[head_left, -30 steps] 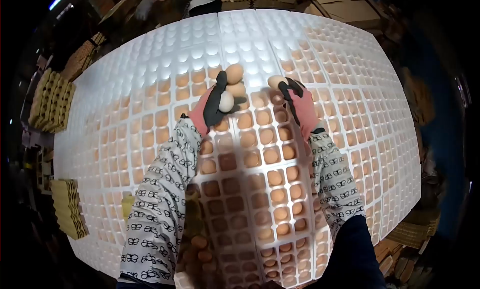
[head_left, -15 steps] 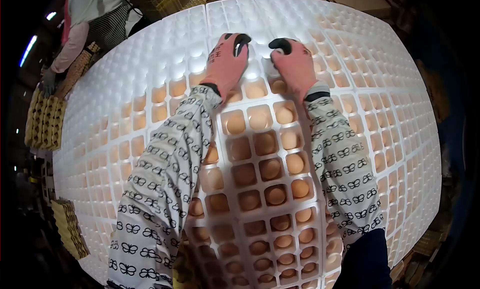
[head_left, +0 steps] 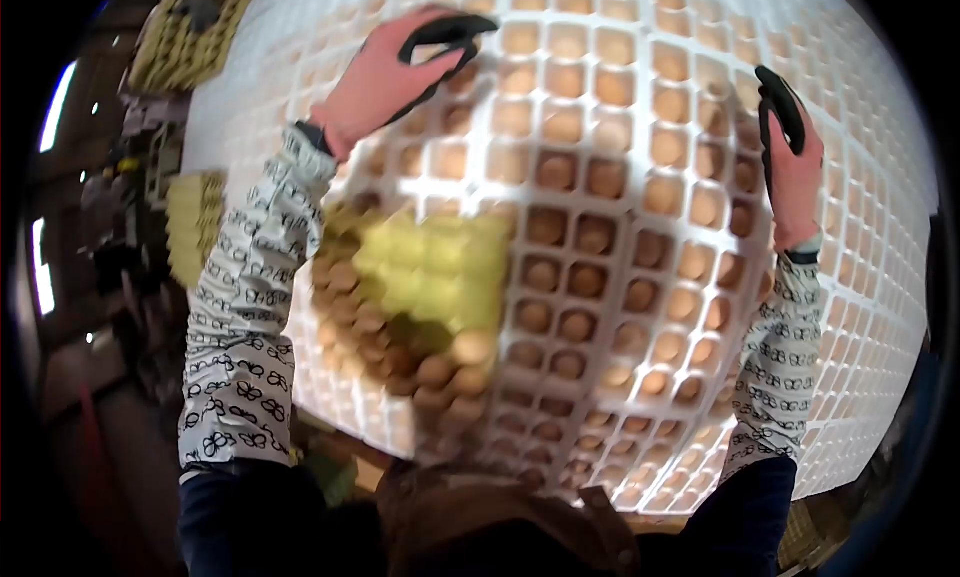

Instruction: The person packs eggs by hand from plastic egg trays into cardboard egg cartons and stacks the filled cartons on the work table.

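My left hand (head_left: 385, 82), in a pink glove with dark fingertips, hovers over the upper left of a white gridded egg tray (head_left: 497, 107). Its fingers and thumb curve apart with nothing visible between them. My right hand (head_left: 793, 167), gloved alike, is over the tray's right side, thumb and fingers apart and no egg seen in them. Brown eggs (head_left: 610, 87) sit singly in the square pockets. Below my left hand a yellow pulp egg carton (head_left: 435, 267) rests on the tray, slightly blurred, with several eggs (head_left: 435, 370) along its near and left sides.
Stacked pulp cartons (head_left: 195, 222) stand beyond the left edge, and another stack (head_left: 190, 32) is at the upper left with a dark gloved hand (head_left: 203, 7) on it. My apron (head_left: 480, 517) is at the near edge. White trays stretch far and right.
My hands have moved apart, left and right, from close together at the far side. The view has dropped nearer my body, bringing the yellow carton into sight.
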Motion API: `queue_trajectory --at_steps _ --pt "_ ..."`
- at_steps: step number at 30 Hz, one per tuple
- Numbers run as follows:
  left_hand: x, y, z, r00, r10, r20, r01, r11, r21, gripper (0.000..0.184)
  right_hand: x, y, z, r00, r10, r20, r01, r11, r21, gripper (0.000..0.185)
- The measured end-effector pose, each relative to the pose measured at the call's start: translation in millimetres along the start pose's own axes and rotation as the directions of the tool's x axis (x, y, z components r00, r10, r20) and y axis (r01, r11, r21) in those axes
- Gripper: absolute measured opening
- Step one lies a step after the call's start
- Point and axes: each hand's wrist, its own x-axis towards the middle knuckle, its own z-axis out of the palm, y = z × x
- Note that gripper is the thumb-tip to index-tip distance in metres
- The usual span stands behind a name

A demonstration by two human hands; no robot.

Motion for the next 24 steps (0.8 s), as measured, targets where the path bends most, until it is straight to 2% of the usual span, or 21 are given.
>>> queue_trajectory --at_steps 2,4,5,6,7,8,9,10,11,12,13,14,15,16,17,18,20,21,22,23,24 --pt "-90.0 2.4 -34.3 0.979 -0.081 0.185 0.073 0.996 0.051 0.040 -49.9 -37.8 15.8 0.991 0.115 0.063 -0.108 0.989 -0.099 0.034" --pt "-174.8 16.6 -53.4 0.918 -0.269 0.292 0.204 0.950 0.235 0.046 -104.9 -83.3 37.1 0.924 0.291 0.247 -0.279 0.957 -0.080 0.040" --pt "-215.2 11.1 -55.1 0.908 -0.246 0.339 0.147 0.945 0.293 0.047 -124.6 -111.7 46.9 0.770 0.465 0.436 -0.471 0.876 -0.100 0.048" --pt "-245.4 7.5 -54.2 0.897 -0.220 0.382 0.083 0.935 0.345 0.049 -154.3 -116.8 65.5 0.873 0.023 0.487 -0.026 1.000 0.000 0.054" --pt "-261.7 16.5 -49.4 0.892 -0.201 0.405 0.033 0.923 0.384 0.051 -169.9 -144.0 78.0 0.711 0.175 0.681 -0.248 0.969 0.010 0.059" --pt "-274.0 23.0 -43.7 0.881 -0.184 0.435 -0.016 0.908 0.418 0.052 -181.1 -172.7 92.5 0.668 0.125 0.734 -0.145 0.989 -0.037 0.061" --pt "-286.6 9.4 -34.5 0.903 -0.084 0.421 -0.154 0.853 0.499 0.056 -198.5 -179.5 114.0 0.675 0.078 0.734 0.023 0.992 -0.127 0.066" --pt "-284.6 11.6 -28.1 0.908 -0.085 0.411 -0.158 0.837 0.523 0.058 -211.4 -183.7 132.7 0.686 -0.032 0.727 0.357 0.885 -0.299 0.067" --pt "-285.4 2.7 -21.5 0.917 -0.039 0.397 -0.182 0.844 0.504 0.059 -220.7 -177.0 148.2 0.633 -0.025 0.774 0.475 0.802 -0.363 0.065" --pt "-284.6 -4.4 -16.7 0.923 0.008 0.384 -0.209 0.849 0.485 0.061 -225.4 -178.5 158.2 0.579 -0.002 0.816 0.583 0.701 -0.411 0.064" --pt "-283.0 -7.5 -15.0 0.918 -0.003 0.398 -0.175 0.895 0.410 0.057 -227.6 -184.2 154.8 0.600 -0.040 0.799 0.566 0.726 -0.389 0.059" --pt "-287.3 -3.0 -20.8 0.958 0.028 0.287 -0.120 0.944 0.307 0.052 -224.9 -190.3 147.8 0.618 -0.086 0.781 0.560 0.745 -0.361 0.055" --pt "-296.2 6.0 -28.6 0.984 0.038 0.174 -0.071 0.980 0.188 0.048 -224.4 -200.7 139.6 0.701 -0.053 0.712 0.367 0.882 -0.296 0.050" --pt "-304.8 11.1 -33.9 0.997 0.026 0.071 -0.030 0.998 0.054 0.043 -230.2 -217.1 127.8 0.810 0.154 0.566 -0.036 0.976 -0.215 0.043" --pt "-316.2 -1.0 -37.0 0.995 -0.029 -0.091 0.014 0.987 -0.161 0.039 -235.2 -214.7 114.3 0.824 0.259 0.504 -0.321 0.946 0.038 0.039" --pt "-328.6 -35.1 -36.5 0.976 -0.184 -0.116 0.104 0.864 -0.493 0.039 -239.2 -208.5 105.1 0.806 0.366 0.465 -0.535 0.788 0.306 0.037" --pt "-331.4 -36.3 -59.2 0.872 -0.357 0.335 0.490 0.614 -0.619 0.035 -253.9 -204.4 109.4 0.878 0.242 0.413 -0.393 0.856 0.334 0.036" --pt "-333.6 -12.4 -44.0 0.827 -0.517 0.220 0.560 0.729 -0.393 0.031 -251.6 -224.2 110.6 0.695 0.499 0.518 -0.667 0.717 0.204 0.036" --pt "-327.9 6.3 -46.3 0.950 -0.165 0.267 0.153 0.986 0.064 0.037 -250.4 -239.7 127.5 0.574 0.661 0.484 -0.626 0.735 -0.260 0.039" --pt "-328.6 8.8 -35.1 0.947 -0.062 0.314 -0.037 0.953 0.301 0.037 -259.5 -232.3 146.7 0.747 0.413 0.521 -0.159 0.872 -0.463 0.041" --pt "-335.3 3.2 -20.2 0.922 0.018 0.386 -0.226 0.835 0.502 0.037 -273.8 -217.6 161.8 0.769 0.138 0.624 0.334 0.746 -0.576 0.044"
